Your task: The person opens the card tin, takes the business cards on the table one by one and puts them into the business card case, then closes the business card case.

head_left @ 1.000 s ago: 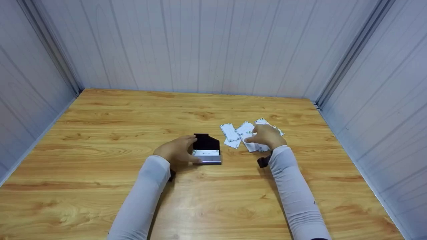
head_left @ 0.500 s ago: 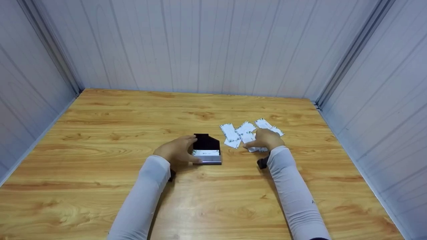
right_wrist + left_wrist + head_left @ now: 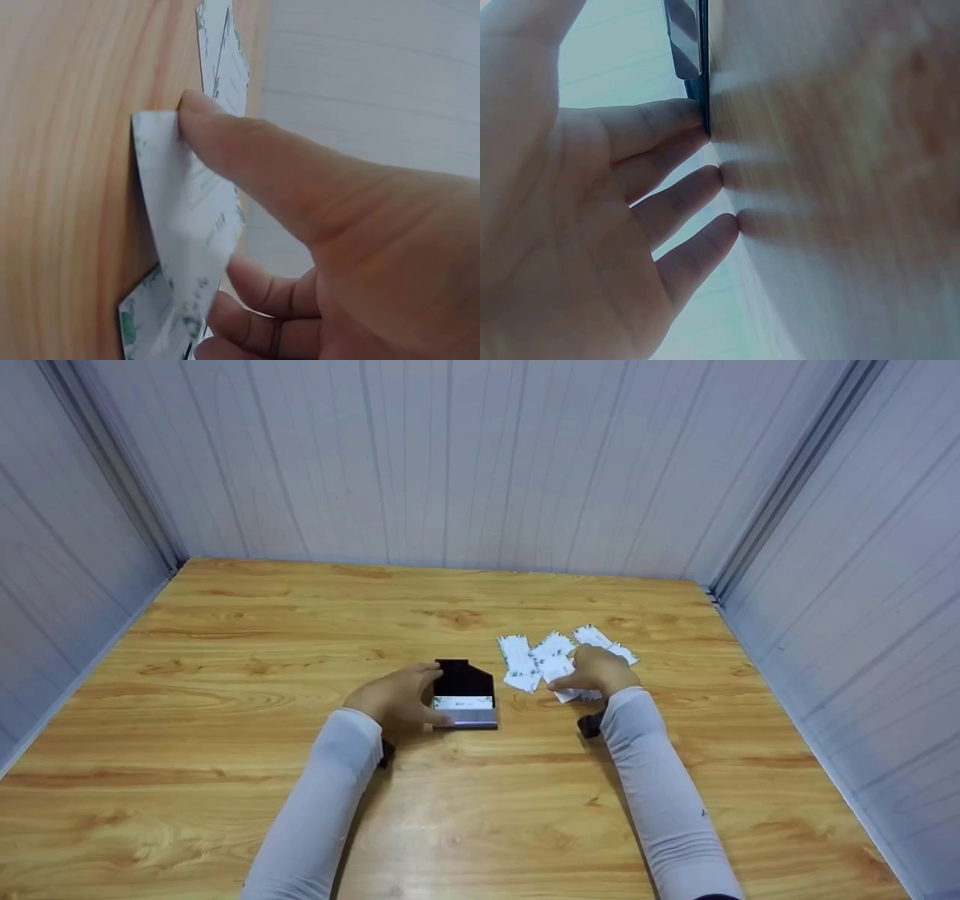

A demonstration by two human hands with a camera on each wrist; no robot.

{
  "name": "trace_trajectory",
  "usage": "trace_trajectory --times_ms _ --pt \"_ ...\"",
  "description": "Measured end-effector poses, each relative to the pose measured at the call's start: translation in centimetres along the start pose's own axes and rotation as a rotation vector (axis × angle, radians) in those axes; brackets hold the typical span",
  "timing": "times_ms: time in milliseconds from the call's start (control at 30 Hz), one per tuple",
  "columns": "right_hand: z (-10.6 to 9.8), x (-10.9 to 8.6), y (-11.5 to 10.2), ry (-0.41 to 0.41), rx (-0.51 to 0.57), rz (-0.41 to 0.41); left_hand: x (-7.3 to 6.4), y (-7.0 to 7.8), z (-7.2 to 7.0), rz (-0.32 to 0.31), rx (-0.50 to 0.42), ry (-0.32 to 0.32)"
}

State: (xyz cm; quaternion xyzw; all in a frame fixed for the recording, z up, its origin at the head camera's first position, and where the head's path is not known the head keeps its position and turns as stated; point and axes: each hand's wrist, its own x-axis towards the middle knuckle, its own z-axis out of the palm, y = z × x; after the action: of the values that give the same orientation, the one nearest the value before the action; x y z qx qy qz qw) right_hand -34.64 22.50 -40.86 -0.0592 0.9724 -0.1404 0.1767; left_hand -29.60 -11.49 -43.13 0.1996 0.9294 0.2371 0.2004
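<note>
We find a white card (image 3: 463,703) in the black case (image 3: 465,679). Left hand (image 3: 394,697), fingers apart, touches the case; right hand (image 3: 600,669) pinches a loose card (image 3: 184,187).

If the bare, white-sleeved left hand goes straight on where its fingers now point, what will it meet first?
The left hand would most likely first meet the black card holder with the shiny silver front; they look practically in contact, though depth is unclear.

Bench (image 3: 225,660): wood-grain top, smooth, slight sheen. Cards (image 3: 516,651): smooth paper stock, printed. Card holder (image 3: 463,681): front strip (image 3: 477,718) shiny, metal-looking. Sleeves (image 3: 315,791): thin matt cloth, wrinkled. Walls (image 3: 405,465): smooth panels, faint wood-grain pattern.
</note>
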Motion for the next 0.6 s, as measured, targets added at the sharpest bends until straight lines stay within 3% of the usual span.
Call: trace_trajectory --times_ms 267,600 --pt "-0.3 -0.3 0.2 0.048 0.07 -0.026 0.0 0.0 -0.1 -0.003 -0.007 0.003" --pt "-1.4 -0.9 0.5 0.005 0.175 -0.2 -0.2 0.1 -0.1 -0.001 -0.007 0.008"
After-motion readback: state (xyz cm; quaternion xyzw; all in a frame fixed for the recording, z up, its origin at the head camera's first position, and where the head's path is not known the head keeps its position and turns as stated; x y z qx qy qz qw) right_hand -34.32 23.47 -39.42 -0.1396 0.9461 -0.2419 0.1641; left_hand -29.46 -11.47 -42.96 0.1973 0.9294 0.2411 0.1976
